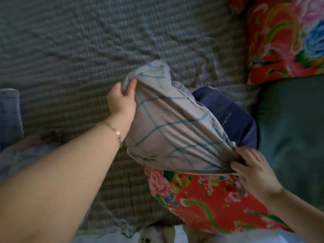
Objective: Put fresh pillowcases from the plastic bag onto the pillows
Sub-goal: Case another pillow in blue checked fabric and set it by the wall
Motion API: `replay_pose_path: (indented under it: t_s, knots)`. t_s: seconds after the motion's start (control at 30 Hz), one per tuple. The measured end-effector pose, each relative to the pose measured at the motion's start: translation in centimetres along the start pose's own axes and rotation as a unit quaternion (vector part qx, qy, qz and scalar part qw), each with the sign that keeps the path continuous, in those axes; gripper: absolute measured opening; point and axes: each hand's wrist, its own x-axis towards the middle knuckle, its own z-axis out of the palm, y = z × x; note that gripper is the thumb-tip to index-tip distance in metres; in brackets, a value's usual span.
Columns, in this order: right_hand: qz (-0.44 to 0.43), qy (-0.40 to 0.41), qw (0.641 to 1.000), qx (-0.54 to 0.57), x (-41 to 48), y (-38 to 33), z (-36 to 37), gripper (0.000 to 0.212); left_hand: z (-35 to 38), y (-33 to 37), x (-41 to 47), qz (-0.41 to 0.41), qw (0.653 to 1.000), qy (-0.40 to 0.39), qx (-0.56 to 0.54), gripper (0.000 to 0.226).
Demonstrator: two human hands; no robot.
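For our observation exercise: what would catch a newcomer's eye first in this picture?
At the centre, the left hand and right hand stretch a grey pillowcase with teal checks between them. Just below lies a red floral pillow. A second red floral pillow sits at top right on the grey bedspread.

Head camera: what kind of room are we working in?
Most likely a bedroom, on a bed: a grey quilted bedspread, a red floral pillow, and both hands pulling a checked pillowcase.
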Motion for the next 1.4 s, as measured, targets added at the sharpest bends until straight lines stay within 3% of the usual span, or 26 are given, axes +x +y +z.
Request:
replay_pose_path:
  t_s: [0.07,0.17,0.23,0.3,0.37,0.43,0.47,0.53,0.6,0.67,0.8,0.93,1.0,1.07,1.13,1.17,1.23,1.27,1.33,1.4]
  knots:
    - [0.048,-0.044,0.998,-0.012,0.9,0.1,1.3,0.031,1.9,0.0,0.4,0.035,0.996,-0.048,0.06,0.014]
    - [0.152,-0.096,0.984,-0.005,1.9,0.3,1.6,0.025,1.7,-2.1,-2.7,0.109,0.986,-0.078,0.098,0.034]
    - [0.275,-0.095,0.956,0.035,2.6,0.0,1.1,0.011,-0.1,-5.4,-7.5,0.182,0.97,-0.095,0.13,0.037]
    - [0.395,-0.055,0.911,0.107,3.2,-1.3,0.7,0.025,-2.1,-9.1,-12.2,0.185,0.958,-0.146,0.163,0.045]
    - [0.426,0.027,0.895,0.131,3.3,-4.1,0.0,0.032,-3.8,-11.5,-15.1,0.063,0.962,-0.222,0.147,0.062]
    - [0.344,0.079,0.93,0.103,2.4,-7.7,0.0,0.032,-4.3,-12.8,-16.3,-0.089,0.951,-0.278,0.1,0.074]
    - [0.302,0.052,0.947,0.095,1.6,-9.7,0.4,0.033,-4.2,-13.0,-16.3,-0.111,0.951,-0.278,0.084,0.072]
    - [0.261,-0.079,0.96,0.071,0.2,-13.3,1.7,0.044,-3.5,-13.4,-15.7,-0.106,0.966,-0.228,0.059,0.057]
    - [0.276,-0.242,0.928,0.064,0.5,-16.2,3.4,0.084,-2.3,-13.5,-14.3,-0.155,0.966,-0.199,0.048,0.045]
    - [0.302,-0.337,0.891,0.031,2.2,-18.6,5.0,0.127,-1.1,-13.4,-13.2,-0.244,0.948,-0.203,0.018,0.039]
    - [0.443,-0.384,0.809,0.037,6.2,-20.9,8.5,0.148,-0.6,-13.2,-12.2,-0.297,0.928,-0.227,-0.008,0.043]
    - [0.481,-0.318,0.817,0.011,6.3,-20.7,9.5,0.137,-1.4,-12.0,-12.5,-0.319,0.91,-0.256,-0.062,0.042]
    - [0.468,-0.259,0.844,0.032,5.5,-19.4,8.3,0.111,-1.9,-10.4,-13.2,-0.323,0.902,-0.274,-0.09,0.038]
    - [0.461,-0.191,0.858,0.12,5.5,-17.6,5.3,0.07,-2.5,-8.5,-13.7,-0.317,0.893,-0.29,-0.132,0.026]
    - [0.506,-0.143,0.811,0.257,5.5,-15.7,1.1,0.039,-3.4,-6.4,-13.4,-0.297,0.896,-0.291,-0.155,0.013]
    - [0.53,-0.121,0.768,0.34,5.6,-14.9,-1.0,0.038,-4.0,-5.6,-12.9,-0.264,0.909,-0.287,-0.144,0.01]
    - [0.549,-0.082,0.666,0.499,5.3,-13.7,-5.3,0.044,-5.9,-3.9,-11.9,-0.132,0.951,-0.274,-0.062,0.003]
    - [0.557,-0.089,0.592,0.575,5.3,-13.6,-7.4,0.035,-7.0,-3.3,-11.5,-0.045,0.965,-0.258,0.004,0.006]
    - [0.552,-0.125,0.474,0.675,5.5,-13.8,-11.0,0.027,-9.0,-2.7,-11.2,0.15,0.96,-0.18,0.156,0.015]
    - [0.511,-0.146,0.437,0.725,5.9,-13.9,-12.4,0.035,-10.4,-3.0,-11.1,0.23,0.938,-0.142,0.216,0.019]
